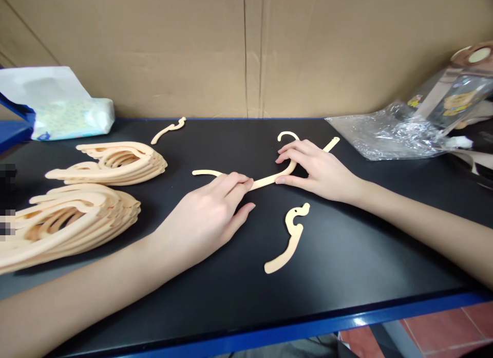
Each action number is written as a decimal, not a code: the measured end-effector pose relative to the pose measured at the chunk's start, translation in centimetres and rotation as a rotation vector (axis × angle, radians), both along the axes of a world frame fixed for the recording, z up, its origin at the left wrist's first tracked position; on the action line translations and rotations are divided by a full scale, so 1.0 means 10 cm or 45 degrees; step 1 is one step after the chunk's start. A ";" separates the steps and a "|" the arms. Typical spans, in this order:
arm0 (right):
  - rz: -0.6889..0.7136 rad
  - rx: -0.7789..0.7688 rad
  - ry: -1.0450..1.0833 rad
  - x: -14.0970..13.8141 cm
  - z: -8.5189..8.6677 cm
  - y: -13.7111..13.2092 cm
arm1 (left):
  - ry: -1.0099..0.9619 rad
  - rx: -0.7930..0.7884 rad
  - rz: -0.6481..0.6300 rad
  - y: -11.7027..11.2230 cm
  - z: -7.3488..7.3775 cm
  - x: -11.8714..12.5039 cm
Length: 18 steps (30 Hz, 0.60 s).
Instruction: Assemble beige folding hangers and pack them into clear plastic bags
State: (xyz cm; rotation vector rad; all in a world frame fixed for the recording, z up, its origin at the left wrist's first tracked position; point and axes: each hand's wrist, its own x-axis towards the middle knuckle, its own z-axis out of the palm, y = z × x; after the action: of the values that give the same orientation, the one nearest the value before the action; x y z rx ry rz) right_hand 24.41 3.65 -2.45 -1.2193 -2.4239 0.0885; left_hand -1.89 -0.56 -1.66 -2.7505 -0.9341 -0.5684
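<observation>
Left hand (208,214) pinches one arm of the tan hanger (265,182); right hand (319,170) grips its hooked middle. Print on the plastic bag (400,132) is unreadable.

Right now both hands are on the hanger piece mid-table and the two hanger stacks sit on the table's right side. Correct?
Wrong on one point: the far stack and near stack sit on the table's left side, not the right, as the head view shows. The left hand and right hand are on the hanger piece mid-table.
</observation>
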 end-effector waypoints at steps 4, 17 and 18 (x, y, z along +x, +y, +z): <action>0.007 -0.003 0.014 -0.01 0.00 0.00 | 0.020 0.079 0.079 -0.06 0.02 0.05; 0.083 -0.001 0.043 0.01 -0.01 0.02 | -0.040 -0.013 0.095 0.04 -0.03 -0.01; 0.078 -0.003 0.045 0.02 -0.01 0.02 | -0.060 -0.071 0.074 0.06 -0.03 -0.01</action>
State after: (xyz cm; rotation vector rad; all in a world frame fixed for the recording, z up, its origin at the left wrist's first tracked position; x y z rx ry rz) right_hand 24.57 3.82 -2.59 -1.1354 -2.4312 0.1304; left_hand -2.04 0.01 -2.00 -2.7598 -1.0526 -0.6089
